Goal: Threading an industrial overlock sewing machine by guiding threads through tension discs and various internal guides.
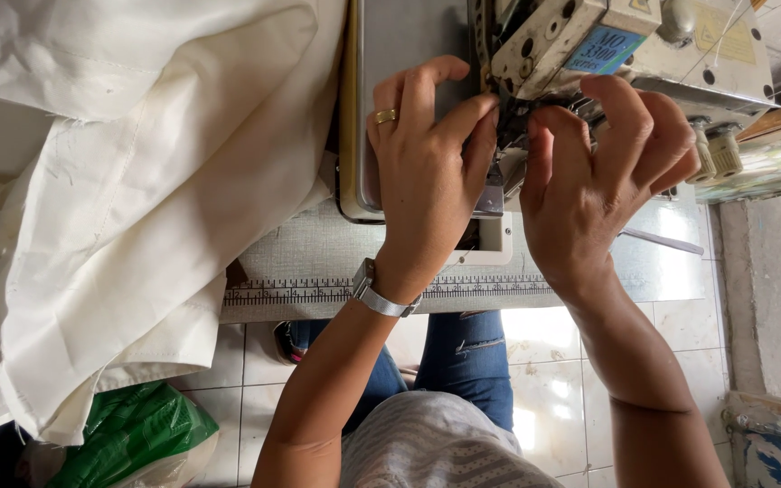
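Where both hands' fingertips (485,117) meet, the sewing machine's needle area (510,122) sits between.

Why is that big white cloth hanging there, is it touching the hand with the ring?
Apart. The head view shows the white cloth draped at the left, with a strip of grey machine plate and table plainly between it and the left hand.

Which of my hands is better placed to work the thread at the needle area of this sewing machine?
Probably the left hand: its index fingertip already pinches at the dark needle area of the cream-coloured metal sewing machine. The right hand hovers beside it with curled fingers spread over the machine's front, seemingly steadying rather than pinching.
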